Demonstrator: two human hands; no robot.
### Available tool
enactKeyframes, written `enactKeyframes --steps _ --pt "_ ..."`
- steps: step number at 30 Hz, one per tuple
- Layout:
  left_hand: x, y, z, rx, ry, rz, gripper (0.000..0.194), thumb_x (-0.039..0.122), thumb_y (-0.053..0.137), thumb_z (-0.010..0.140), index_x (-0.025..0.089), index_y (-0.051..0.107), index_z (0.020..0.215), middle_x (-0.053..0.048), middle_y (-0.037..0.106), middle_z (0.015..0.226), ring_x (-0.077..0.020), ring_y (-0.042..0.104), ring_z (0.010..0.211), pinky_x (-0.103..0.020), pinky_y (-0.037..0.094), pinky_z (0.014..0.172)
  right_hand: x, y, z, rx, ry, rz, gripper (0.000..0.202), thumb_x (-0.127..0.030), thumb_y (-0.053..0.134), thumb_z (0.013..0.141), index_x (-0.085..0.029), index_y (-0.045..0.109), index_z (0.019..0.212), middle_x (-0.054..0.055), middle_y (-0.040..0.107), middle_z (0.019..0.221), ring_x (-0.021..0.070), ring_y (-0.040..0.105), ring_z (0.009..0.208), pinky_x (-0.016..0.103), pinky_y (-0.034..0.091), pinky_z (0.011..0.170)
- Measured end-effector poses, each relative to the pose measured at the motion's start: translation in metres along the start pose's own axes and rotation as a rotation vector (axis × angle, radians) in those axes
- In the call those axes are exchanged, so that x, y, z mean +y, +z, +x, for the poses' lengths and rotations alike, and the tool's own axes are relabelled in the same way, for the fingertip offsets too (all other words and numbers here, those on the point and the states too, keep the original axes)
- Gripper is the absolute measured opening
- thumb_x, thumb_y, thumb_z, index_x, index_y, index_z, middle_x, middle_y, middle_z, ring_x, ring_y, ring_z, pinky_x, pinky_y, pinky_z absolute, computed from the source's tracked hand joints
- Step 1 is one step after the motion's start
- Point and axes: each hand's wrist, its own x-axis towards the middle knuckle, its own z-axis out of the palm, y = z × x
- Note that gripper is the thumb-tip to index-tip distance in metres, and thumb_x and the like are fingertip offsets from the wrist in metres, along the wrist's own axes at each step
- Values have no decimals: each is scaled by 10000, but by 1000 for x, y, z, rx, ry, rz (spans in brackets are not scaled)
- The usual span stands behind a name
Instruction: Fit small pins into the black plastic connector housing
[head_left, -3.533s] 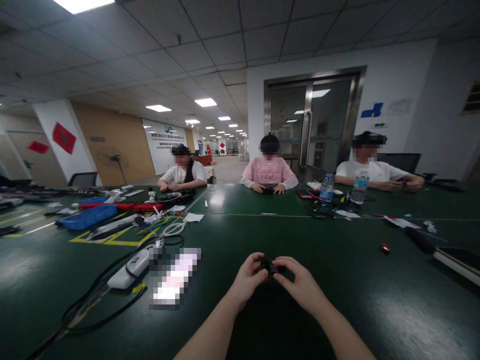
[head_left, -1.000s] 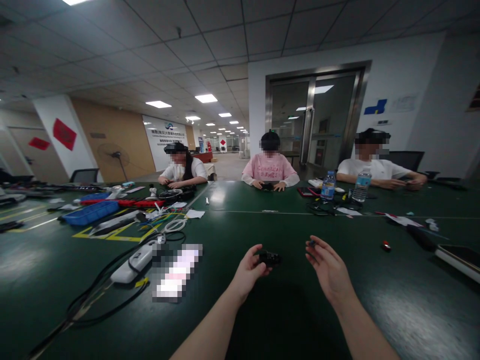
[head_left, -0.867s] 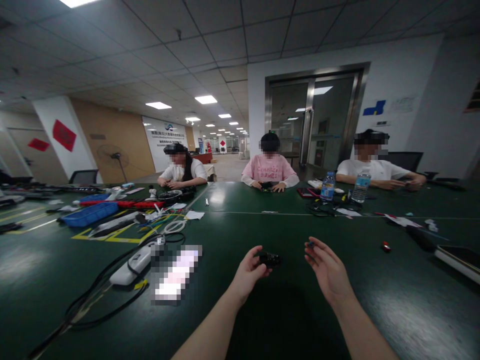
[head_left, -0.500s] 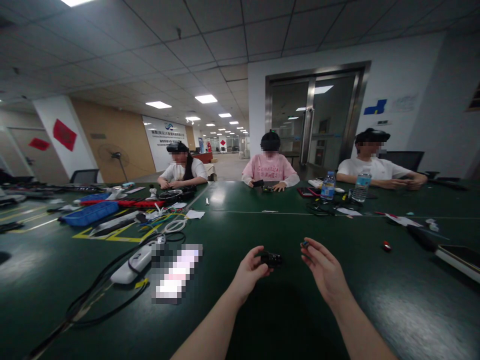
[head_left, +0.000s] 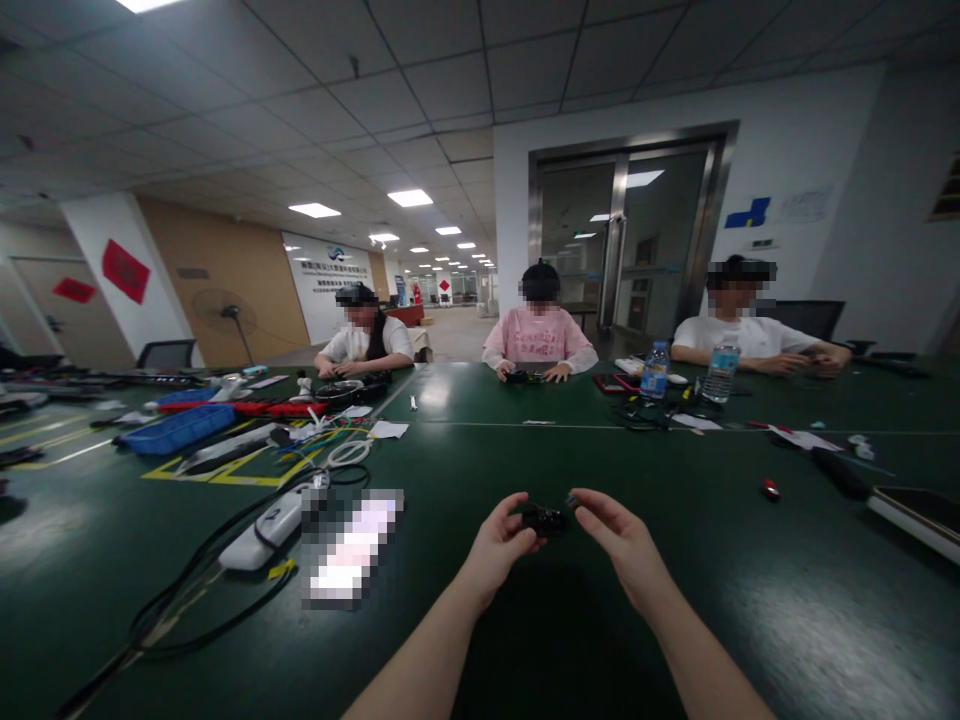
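Observation:
My left hand (head_left: 504, 532) is closed around a small black object (head_left: 544, 519), thumb in front and fingers behind; its exact kind is too small and dark to tell. Just to the right, my right hand (head_left: 613, 530) pinches a tiny bluish piece (head_left: 572, 501) between thumb and fingertips, close to the black object's right end. Whether the piece touches it I cannot tell. Both hands are over the dark green table (head_left: 675, 640).
On the left lie a white power strip (head_left: 262, 530) with black cables, a blurred-out bright phone-like slab (head_left: 356, 550) and a blue tray (head_left: 180, 430). Two bottles (head_left: 655, 372), a small red object (head_left: 770, 490) and a notebook-like item (head_left: 919, 520) are rightward. Three people sit opposite.
My right hand has moved left with the bluish piece, up close to the black object. My left hand stays where it was. The person opposite has lowered a black item.

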Motion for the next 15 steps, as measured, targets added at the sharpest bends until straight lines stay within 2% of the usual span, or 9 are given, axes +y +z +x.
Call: enactKeyframes --steps 8,15 --pt "-3 -1 2 -34 8 -65 676 246 777 637 167 444 1220 -128 653 1042 -242 628 910 -403 423 887 7 7 -1 -114 -124 -238 259 -349 677 700 -280 691 949 34 621 1141 263 537 1093 439 386 958" --pt "-7 -3 4 -28 14 -54 635 258 785 621 164 467 1164 -92 658 956 -225 628 878 -392 438 866 9 13 -4 -189 -170 -479 222 -249 631 722 -312 703 923 24 610 1103 266 525 1096 454 374 973"
